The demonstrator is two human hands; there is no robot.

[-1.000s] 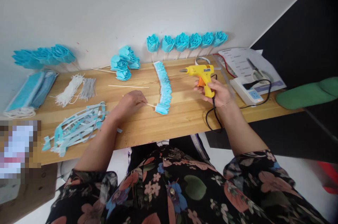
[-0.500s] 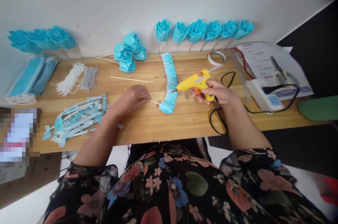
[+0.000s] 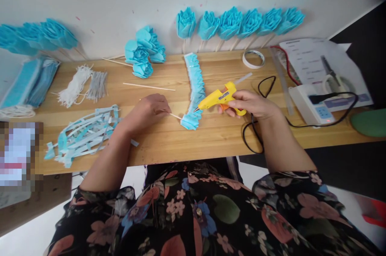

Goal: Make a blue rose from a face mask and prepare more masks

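My left hand [image 3: 152,112] pinches a thin wooden stick [image 3: 175,116]. The stick's tip meets the near end of a pleated light-blue strip [image 3: 195,83], which lies lengthwise on the table. Around the handle of a yellow glue gun [image 3: 218,98] my right hand [image 3: 249,104] is closed, fingers by the orange trigger. The gun's nozzle points left and sits at the strip's right edge, close to its near end; whether it touches cannot be seen. A clear glue stick [image 3: 243,78] pokes out of the gun's back.
Blue flowers on sticks [image 3: 230,23] lean along the wall, with more flowers [image 3: 143,52] at centre-left. A loose stick [image 3: 149,86], cut strips [image 3: 86,133], white cords [image 3: 75,85], face masks [image 3: 25,81], a tape roll [image 3: 253,59], scissors [image 3: 331,73] and a power strip [image 3: 310,105] lie about.
The view has shifted slightly. Both hands keep their holds; the glue gun's nozzle is slightly lower, nearer the strip's near end.
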